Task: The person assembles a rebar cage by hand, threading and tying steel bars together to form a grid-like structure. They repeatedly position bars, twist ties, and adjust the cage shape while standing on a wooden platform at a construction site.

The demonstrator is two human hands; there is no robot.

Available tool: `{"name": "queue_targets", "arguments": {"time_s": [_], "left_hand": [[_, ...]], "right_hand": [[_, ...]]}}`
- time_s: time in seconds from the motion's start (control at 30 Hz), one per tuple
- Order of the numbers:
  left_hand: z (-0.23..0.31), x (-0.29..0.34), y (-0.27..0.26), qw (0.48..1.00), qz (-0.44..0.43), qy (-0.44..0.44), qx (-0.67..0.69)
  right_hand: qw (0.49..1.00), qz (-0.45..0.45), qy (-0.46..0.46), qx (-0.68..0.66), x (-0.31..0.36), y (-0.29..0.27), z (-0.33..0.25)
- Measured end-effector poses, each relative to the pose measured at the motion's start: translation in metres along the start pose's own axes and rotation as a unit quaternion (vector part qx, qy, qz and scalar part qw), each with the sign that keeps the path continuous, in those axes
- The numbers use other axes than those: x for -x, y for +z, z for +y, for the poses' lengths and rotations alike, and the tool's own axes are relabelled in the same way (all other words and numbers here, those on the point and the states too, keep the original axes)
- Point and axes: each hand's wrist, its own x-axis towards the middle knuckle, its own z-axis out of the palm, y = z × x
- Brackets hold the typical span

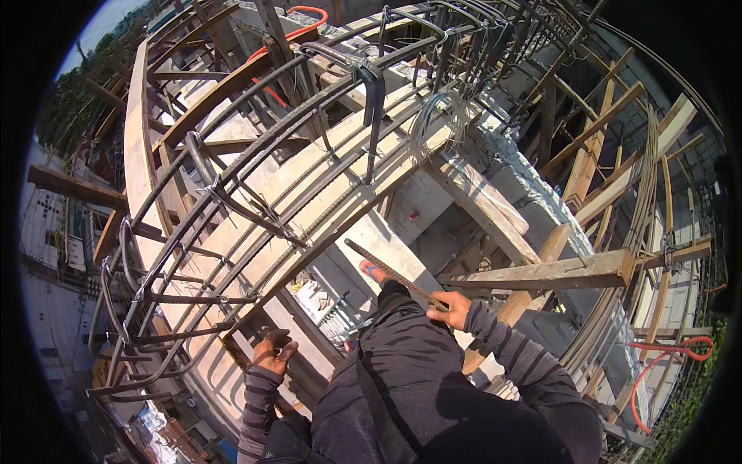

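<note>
My right hand (454,311) is closed round one end of a short ribbed steel bar (390,273), which slants up and to the left over my leg. Beside the lower edge of the wooden formwork, my left hand (272,353) has its thumb and fingers apart, and nothing shows in it. Its fingers are partly in shadow; I cannot tell whether they touch the wood. Ahead of both hands curves a cage of bent rebar (270,155), lying over the formwork boards (325,182). Dark stirrups (373,104) cross the long bars, with thin wire at the joints.
A thick timber (549,271) crosses on the right, its end toward me. A coil of thin wire (437,124) hangs on the rebar. Below my sandalled foot (374,271), gaps open to a lower level. Orange hose (665,352) lies at the right; long thin rods (630,232) bend past it.
</note>
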Motion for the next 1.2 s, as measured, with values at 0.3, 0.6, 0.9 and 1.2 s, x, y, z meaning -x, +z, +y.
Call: {"name": "queue_targets", "arguments": {"time_s": [0.3, 0.6, 0.9, 1.2], "left_hand": [[0.02, -0.018, 0.032, 0.975, -0.147, 0.032, -0.166], [0.023, 0.021, 0.031, 0.988, -0.066, -0.046, -0.133], [-0.015, 0.061, 0.021, 0.99, -0.033, -0.08, -0.116], [-0.005, 0.059, 0.004, 0.991, -0.044, -0.064, -0.107]], "right_hand": [[0.775, 0.541, -0.186, -0.267, -0.141, -0.14, -0.063], [0.773, 0.627, -0.059, -0.08, -0.23, -0.19, -0.117], [0.811, 0.577, -0.067, -0.069, -0.238, -0.188, -0.112], [0.836, 0.452, -0.281, -0.13, -0.215, -0.173, -0.127]]}}
